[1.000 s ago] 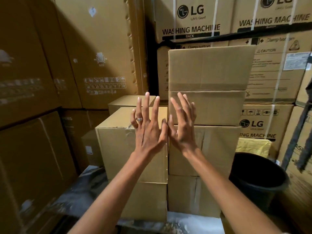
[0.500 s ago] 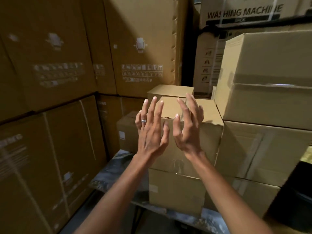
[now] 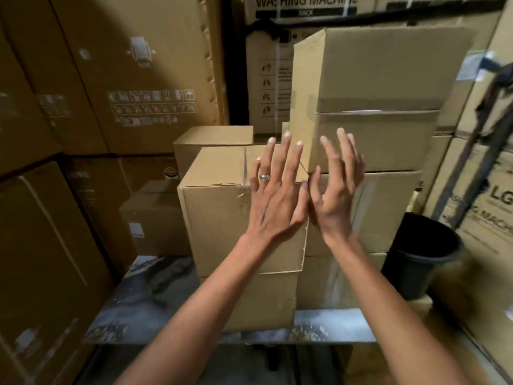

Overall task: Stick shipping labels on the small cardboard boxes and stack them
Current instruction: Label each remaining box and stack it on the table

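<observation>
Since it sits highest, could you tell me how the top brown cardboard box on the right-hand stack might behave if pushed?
The top brown cardboard box would probably slide rather than roll, having flat faces. It may tip leftward, as its corner seems to overhang the shorter left-hand stack. Its walls look flat and undented, so likely stiff.

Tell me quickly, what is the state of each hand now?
Left hand: open, fingers straight, holding nothing.
Right hand: open, fingers relaxed, holding nothing.
</observation>
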`<action>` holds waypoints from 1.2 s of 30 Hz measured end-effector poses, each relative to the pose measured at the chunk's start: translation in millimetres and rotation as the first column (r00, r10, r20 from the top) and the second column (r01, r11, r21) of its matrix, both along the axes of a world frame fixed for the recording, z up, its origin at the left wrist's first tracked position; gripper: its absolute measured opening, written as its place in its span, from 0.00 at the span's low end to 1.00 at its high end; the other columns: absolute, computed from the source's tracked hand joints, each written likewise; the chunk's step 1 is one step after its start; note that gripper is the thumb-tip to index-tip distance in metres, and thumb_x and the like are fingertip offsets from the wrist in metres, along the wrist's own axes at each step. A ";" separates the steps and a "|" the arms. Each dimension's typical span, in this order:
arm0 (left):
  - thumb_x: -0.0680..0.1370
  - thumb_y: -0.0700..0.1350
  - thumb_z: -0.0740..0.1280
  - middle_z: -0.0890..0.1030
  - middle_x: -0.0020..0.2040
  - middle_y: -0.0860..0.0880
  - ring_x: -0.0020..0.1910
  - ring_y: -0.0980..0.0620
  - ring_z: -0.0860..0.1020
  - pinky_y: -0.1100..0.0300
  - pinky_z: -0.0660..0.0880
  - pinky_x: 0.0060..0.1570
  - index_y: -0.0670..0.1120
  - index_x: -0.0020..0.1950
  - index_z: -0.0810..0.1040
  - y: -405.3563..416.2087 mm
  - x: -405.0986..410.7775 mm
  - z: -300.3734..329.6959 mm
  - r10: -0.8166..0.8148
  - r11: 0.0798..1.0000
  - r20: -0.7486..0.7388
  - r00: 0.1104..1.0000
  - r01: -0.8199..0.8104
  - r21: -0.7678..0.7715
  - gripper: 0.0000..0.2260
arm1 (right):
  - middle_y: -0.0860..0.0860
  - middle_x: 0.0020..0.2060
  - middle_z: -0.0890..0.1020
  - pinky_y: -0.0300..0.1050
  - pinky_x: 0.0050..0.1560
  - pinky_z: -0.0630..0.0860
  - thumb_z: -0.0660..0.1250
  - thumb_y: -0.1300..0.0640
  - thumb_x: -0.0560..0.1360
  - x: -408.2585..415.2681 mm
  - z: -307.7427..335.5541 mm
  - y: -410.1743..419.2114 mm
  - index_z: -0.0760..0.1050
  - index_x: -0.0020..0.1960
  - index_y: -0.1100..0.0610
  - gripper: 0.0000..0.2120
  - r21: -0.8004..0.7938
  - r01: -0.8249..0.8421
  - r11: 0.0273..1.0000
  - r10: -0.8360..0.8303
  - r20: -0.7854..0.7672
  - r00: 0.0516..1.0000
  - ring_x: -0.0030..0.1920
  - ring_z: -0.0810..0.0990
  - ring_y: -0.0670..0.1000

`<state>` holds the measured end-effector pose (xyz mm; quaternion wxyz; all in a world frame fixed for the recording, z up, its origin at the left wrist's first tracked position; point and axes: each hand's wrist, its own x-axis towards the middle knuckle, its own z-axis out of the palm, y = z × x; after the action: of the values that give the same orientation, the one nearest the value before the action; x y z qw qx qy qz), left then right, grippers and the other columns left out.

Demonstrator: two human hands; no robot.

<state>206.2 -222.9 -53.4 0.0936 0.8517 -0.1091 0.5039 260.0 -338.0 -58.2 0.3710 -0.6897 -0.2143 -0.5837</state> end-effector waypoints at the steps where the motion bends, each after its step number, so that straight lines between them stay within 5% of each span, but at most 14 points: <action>1: 0.81 0.50 0.56 0.54 0.83 0.44 0.83 0.45 0.49 0.42 0.50 0.79 0.44 0.82 0.58 -14.8 3.7 2.4 -0.013 1.000 -0.003 1.000 0.013 0.022 0.30 | 0.61 0.76 0.68 0.68 0.72 0.62 0.63 0.63 0.78 7.5 -1.3 -15.7 0.73 0.73 0.60 0.23 0.005 0.030 1.000 -0.030 -0.002 1.000 0.78 0.64 0.59; 9: 0.70 0.46 0.58 0.49 0.84 0.45 0.83 0.44 0.45 0.44 0.50 0.78 0.46 0.83 0.54 -101.6 50.2 9.3 0.116 0.990 -0.149 0.982 -0.102 0.093 0.40 | 0.60 0.80 0.60 0.64 0.76 0.57 0.65 0.54 0.80 57.7 -2.1 -109.8 0.68 0.77 0.54 0.25 -0.026 0.234 0.972 -0.235 -0.163 0.958 0.80 0.56 0.62; 15: 0.69 0.48 0.64 0.41 0.84 0.44 0.82 0.40 0.41 0.40 0.51 0.76 0.47 0.83 0.52 -126.4 84.5 11.1 0.247 0.968 -0.258 0.934 -0.230 0.097 0.43 | 0.58 0.80 0.61 0.62 0.77 0.57 0.66 0.49 0.80 94.3 7.2 -140.0 0.72 0.74 0.52 0.24 -0.140 0.137 0.981 -0.158 -0.153 0.975 0.79 0.59 0.62; 20: 0.73 0.51 0.68 0.39 0.83 0.43 0.82 0.40 0.41 0.39 0.51 0.76 0.50 0.83 0.51 -130.0 108.4 23.2 0.295 0.955 -0.306 0.905 -0.278 0.100 0.42 | 0.58 0.80 0.60 0.51 0.80 0.44 0.68 0.50 0.75 113.4 16.2 -147.7 0.71 0.74 0.51 0.28 -0.249 0.141 0.958 -0.193 -0.202 0.960 0.78 0.58 0.61; 22: 0.73 0.52 0.69 0.40 0.83 0.42 0.81 0.39 0.44 0.39 0.54 0.74 0.52 0.82 0.55 -129.4 118.1 26.1 0.306 0.952 -0.315 0.898 -0.296 0.080 0.40 | 0.58 0.79 0.60 0.53 0.78 0.49 0.71 0.52 0.73 118.5 19.0 -151.1 0.71 0.74 0.50 0.30 -0.283 0.134 0.950 -0.203 -0.229 0.952 0.77 0.60 0.62; 29: 0.70 0.48 0.68 0.49 0.81 0.37 0.78 0.35 0.53 0.39 0.65 0.65 0.51 0.73 0.67 -130.0 135.4 37.8 0.275 0.949 -0.156 0.949 -0.294 -0.117 0.31 | 0.59 0.76 0.62 0.55 0.69 0.62 0.77 0.48 0.66 127.9 29.8 -167.0 0.68 0.74 0.49 0.39 -0.167 0.181 0.969 -0.222 -0.268 0.937 0.73 0.64 0.61; 36: 0.69 0.56 0.69 0.42 0.81 0.34 0.79 0.33 0.50 0.38 0.63 0.68 0.47 0.83 0.51 -134.1 144.8 46.0 0.221 0.915 -0.058 0.973 -0.228 -0.334 0.47 | 0.66 0.79 0.53 0.53 0.78 0.53 0.83 0.44 0.62 138.9 35.5 -173.9 0.53 0.83 0.52 0.59 -0.065 -0.024 0.998 0.001 -0.320 0.947 0.79 0.56 0.66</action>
<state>351.0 -357.1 -7.4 0.1811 0.8346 0.0785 0.5142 398.9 -511.9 -22.7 0.3808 -0.7861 -0.1755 -0.4541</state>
